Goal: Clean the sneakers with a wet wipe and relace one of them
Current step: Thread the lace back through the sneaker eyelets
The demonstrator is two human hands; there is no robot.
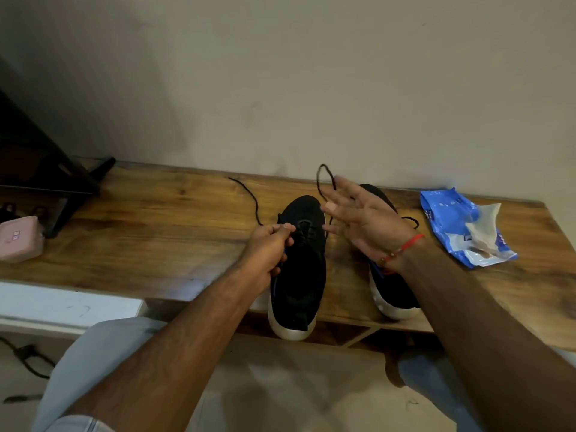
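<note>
The left hand (271, 244) pinched a lace (249, 198) of the near sneaker (299, 269); the right hand (367, 222) was spread, with the lace's other end looped by its fingers.

Desk (162, 219): wood with visible grain, semi-gloss varnished finish. Sneakers (300, 275): matt black knit cloth uppers, smooth white rubbery soles; lace (249, 194) of dark braided cord. Wipe pack (452, 222): glossy, crinkled blue plastic film, with a thin whitish wipe (481, 227) on top; wall (311, 88): matt painted plaster.
</note>
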